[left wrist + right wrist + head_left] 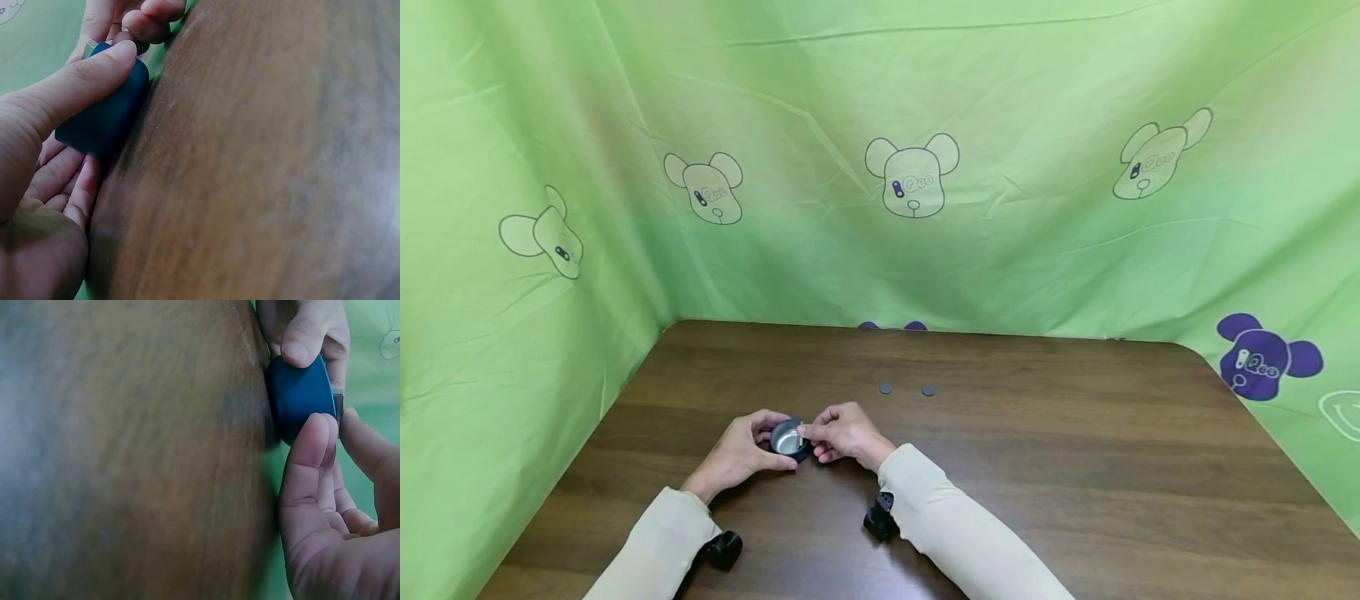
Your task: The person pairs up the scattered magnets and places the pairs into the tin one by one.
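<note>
A small round dark-blue tin (787, 439) with a shiny silver inside stands on the table, its open top facing up. My left hand (741, 450) holds it from the left, thumb on the near side and fingers round the far side. At its right rim my right hand (847, 435) pinches a small thin greyish piece (338, 403) between thumb and forefinger. That piece juts above the rim in both wrist views, and I cannot tell what it is. In the right wrist view the tin's blue outer wall (301, 394) shows between the two hands.
Two small dark discs (885, 388) (928, 390) lie on the brown wooden table (1075, 433), beyond my right hand. Green printed cloth (820, 83) hangs behind the table and along its left and right sides.
</note>
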Demonstrator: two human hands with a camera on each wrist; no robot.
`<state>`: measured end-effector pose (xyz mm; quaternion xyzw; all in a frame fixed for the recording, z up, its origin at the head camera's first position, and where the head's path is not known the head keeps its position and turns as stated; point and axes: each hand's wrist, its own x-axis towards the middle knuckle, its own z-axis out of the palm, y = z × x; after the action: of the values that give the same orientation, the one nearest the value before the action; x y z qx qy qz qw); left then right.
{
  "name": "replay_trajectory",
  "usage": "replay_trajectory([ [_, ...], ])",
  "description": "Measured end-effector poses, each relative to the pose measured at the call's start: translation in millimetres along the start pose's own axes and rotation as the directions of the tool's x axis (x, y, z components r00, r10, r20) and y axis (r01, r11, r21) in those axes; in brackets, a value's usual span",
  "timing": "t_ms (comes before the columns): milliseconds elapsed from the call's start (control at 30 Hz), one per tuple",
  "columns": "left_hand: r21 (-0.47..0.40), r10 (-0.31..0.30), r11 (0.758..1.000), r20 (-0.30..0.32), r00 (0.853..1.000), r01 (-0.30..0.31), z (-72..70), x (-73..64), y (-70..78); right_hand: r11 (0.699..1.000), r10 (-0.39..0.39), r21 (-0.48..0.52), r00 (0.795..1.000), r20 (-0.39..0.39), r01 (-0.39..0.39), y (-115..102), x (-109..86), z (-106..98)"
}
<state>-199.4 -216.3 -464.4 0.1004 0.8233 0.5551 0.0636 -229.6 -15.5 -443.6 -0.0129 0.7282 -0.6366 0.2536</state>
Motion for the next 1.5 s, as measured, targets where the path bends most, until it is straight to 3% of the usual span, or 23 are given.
replay_trajectory([
  [333, 0.015, -0.002, 1.0, -0.015, 1.0, 0.002, -3.0, -1.8, 0.1, 0.999, -0.024, -0.045, 1.0, -0.014, 0.023, -1.4, -2.1, 7.5],
  [600, -0.012, 0.013, 1.0, 0.003, 1.0, -0.013, 2.3, -0.2, 1.0, 0.985, -0.02, -0.172, 0.998, -0.055, 0.011, -5.8, -0.4, 13.3],
  [800, 0.011, 0.018, 1.0, -0.002, 1.0, -0.018, 1.2, 0.4, 3.7, 0.983, -0.044, -0.179, 0.999, -0.02, 0.039, -6.3, -1.0, 6.5],
  [1000, 0.083, 0.032, 0.996, 0.043, 0.999, -0.035, -4.5, 2.9, 7.8, 0.983, -0.083, -0.164, 0.996, 0.016, 0.085, -7.9, -2.4, -3.4],
  [1267, 0.098, 0.06, 0.993, 0.067, 0.996, -0.067, -6.9, 19.5, 23.1, 0.974, -0.124, -0.187, 0.992, 0.029, 0.128, -6.5, -4.2, -25.2],
  [1367, 0.117, 0.099, 0.987, 0.081, 0.992, -0.108, -3.5, 29.0, 30.4, 0.969, -0.135, -0.203, 0.99, 0.029, 0.138, -6.3, -5.7, -36.1],
  [1500, 0.083, 0.101, 0.99, 0.101, 0.99, -0.11, 4.8, 40.9, 39.7, 0.967, -0.14, -0.218, 0.99, -0.001, 0.136, -7.1, -8.0, -52.9],
])
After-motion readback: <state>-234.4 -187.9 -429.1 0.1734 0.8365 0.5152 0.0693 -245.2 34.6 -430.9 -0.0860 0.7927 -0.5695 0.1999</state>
